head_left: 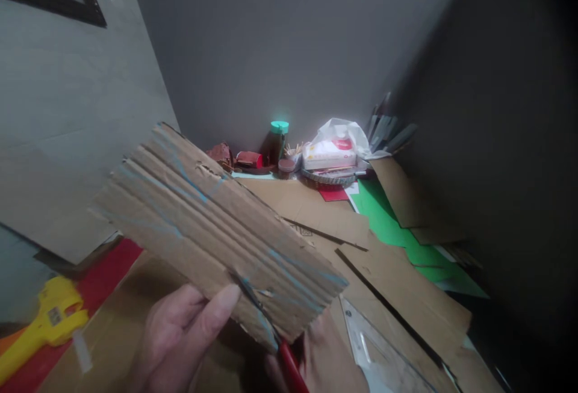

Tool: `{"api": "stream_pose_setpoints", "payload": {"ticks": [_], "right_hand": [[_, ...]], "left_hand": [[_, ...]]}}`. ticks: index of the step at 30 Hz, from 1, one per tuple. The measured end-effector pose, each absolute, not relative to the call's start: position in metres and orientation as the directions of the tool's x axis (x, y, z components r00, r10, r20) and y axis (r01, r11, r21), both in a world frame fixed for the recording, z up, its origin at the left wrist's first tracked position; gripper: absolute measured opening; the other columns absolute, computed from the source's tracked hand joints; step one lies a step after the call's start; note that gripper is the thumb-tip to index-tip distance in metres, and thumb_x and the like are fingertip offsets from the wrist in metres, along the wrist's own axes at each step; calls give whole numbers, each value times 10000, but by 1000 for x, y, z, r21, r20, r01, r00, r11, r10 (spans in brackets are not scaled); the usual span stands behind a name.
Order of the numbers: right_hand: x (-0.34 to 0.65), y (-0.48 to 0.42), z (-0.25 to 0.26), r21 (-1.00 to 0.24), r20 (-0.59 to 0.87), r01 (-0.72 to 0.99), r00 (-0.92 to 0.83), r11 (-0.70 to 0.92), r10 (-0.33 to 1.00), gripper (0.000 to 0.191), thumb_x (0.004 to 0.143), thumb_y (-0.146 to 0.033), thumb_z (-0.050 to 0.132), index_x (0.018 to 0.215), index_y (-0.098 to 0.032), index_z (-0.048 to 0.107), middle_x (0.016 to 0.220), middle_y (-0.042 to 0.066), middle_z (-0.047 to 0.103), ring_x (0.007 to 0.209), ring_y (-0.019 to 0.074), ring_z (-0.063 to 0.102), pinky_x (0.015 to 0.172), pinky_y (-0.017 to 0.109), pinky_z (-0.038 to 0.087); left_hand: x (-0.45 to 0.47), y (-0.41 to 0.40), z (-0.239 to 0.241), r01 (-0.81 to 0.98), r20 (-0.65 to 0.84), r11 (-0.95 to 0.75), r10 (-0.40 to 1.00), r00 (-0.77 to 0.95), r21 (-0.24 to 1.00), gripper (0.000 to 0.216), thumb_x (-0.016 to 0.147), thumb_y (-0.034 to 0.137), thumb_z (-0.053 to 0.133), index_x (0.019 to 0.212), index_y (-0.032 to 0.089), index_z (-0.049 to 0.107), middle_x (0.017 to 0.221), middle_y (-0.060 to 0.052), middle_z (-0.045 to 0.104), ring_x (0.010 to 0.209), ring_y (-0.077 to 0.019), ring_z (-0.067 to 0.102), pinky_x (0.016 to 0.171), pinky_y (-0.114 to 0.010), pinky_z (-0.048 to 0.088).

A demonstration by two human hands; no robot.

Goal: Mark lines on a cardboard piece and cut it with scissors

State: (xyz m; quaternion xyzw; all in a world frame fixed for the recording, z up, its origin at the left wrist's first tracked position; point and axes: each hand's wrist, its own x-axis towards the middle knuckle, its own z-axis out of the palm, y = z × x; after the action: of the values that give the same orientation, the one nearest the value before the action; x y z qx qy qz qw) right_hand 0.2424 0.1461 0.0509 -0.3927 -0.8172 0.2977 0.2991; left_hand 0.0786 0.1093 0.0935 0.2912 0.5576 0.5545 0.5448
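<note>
My left hand (pixel 183 336) holds up a corrugated cardboard piece (pixel 212 224) marked with blue pen lines, my thumb pressed on its lower edge. Red-handled scissors (pixel 271 336) bite into that lower edge, their blades partly inside the cardboard. Only a small part of my right hand (pixel 325 351) shows beneath the cardboard at the bottom, on the red handle; most of it is hidden.
Cardboard sheets (pixel 325 212) cover the floor, with green paper (pixel 388 224) and red paper (pixel 103 278). A yellow tool (pixel 45 321) lies at the left. A clear set square (pixel 374 351) lies at the lower right. A green-capped bottle (pixel 277 140), a red container and a white bag (pixel 336 146) stand by the wall.
</note>
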Motion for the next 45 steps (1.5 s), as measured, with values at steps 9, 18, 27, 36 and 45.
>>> {"api": "stream_pose_setpoints", "payload": {"ticks": [9,18,27,36,45], "right_hand": [[236,149,82,-737,364,322,-553,595,750,547,703,-207,503,1234,-221,633,1253,68,667,1262,262,541,1078,416,399],[239,148,85,-812,359,221,-540,540,761,518,773,-181,509,1281,-241,593,1258,42,664,1248,214,559,1074,346,408],[242,144,97,-892,304,78,-628,446,717,587,850,-473,559,1374,-212,513,1326,81,612,1229,236,572,1069,344,415],[238,140,82,-969,29,162,-678,188,735,651,730,-673,629,1219,-244,617,937,35,717,932,269,646,837,337,508],[242,136,84,-911,-173,398,-611,110,773,447,727,-578,708,986,-215,670,778,7,608,651,146,535,547,230,405]], "left_hand": [[85,110,98,-281,-164,93,956,-241,955,358,634,482,834,700,212,608,650,11,568,734,-191,604,710,-230,505],[95,107,99,-302,-148,114,985,-92,947,546,740,508,760,1151,238,523,1266,-18,568,1249,-248,465,1050,-304,435],[92,107,107,-323,-128,85,985,-117,943,689,748,527,747,1302,283,416,1309,-4,534,1320,-244,369,1004,-266,436],[89,107,106,-383,-148,56,965,-215,922,636,670,500,796,1191,279,506,1215,5,606,1253,-260,463,877,-248,516],[79,110,105,-429,-74,-58,956,-284,902,558,700,423,798,1159,281,513,1261,18,570,1217,-213,495,782,-141,529]]}}
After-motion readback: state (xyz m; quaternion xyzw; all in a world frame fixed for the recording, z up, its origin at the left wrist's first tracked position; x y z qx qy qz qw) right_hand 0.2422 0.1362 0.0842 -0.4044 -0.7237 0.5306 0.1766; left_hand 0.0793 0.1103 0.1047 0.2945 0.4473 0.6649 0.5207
